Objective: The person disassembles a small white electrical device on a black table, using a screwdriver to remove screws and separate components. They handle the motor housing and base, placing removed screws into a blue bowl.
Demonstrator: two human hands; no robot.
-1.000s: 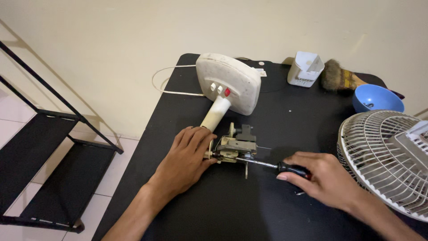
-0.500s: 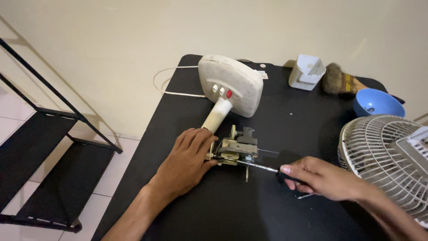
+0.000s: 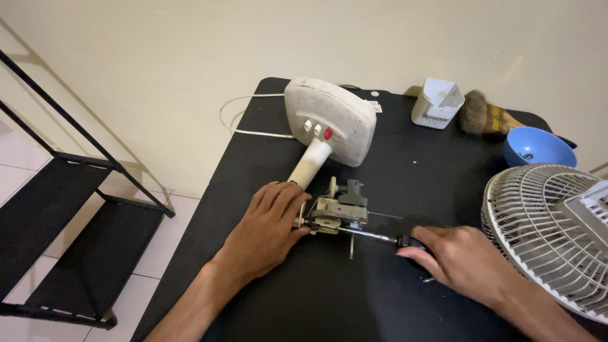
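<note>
Cream wall and pale tiled floor surround a black counter (image 3: pixel 278 126), seen from above by the person working at it. A black metal shelf rack (image 3: pixel 57 209) stands on the floor to the left.

Near the middle of the counter lies a small fan motor (image 3: pixel 339 212), a grey and cream metal block, still joined to the white neck and white base (image 3: pixel 329 120) of a fan that lies on its side farther back. The base has two white buttons and one red one, and a white cord loops off its far left side.

The person's left hand (image 3: pixel 269 228) rests flat against the left end of the motor, fingers curled around it, bracing it on the counter. The right hand (image 3: pixel 459 259) has a closed grip on the black handle of a screwdriver (image 3: pixel 380 236), whose metal shaft points left and meets the near side of the motor.

To do this well, the shaft should probably stay in line with the screw while the left hand keeps the motor from turning.

At the right edge sits a white fan grille (image 3: pixel 538 234). Along the far edge are a blue bowl (image 3: pixel 537 147), a brown brush (image 3: pixel 484 119) and a small white plastic cover (image 3: pixel 436 102).
</note>
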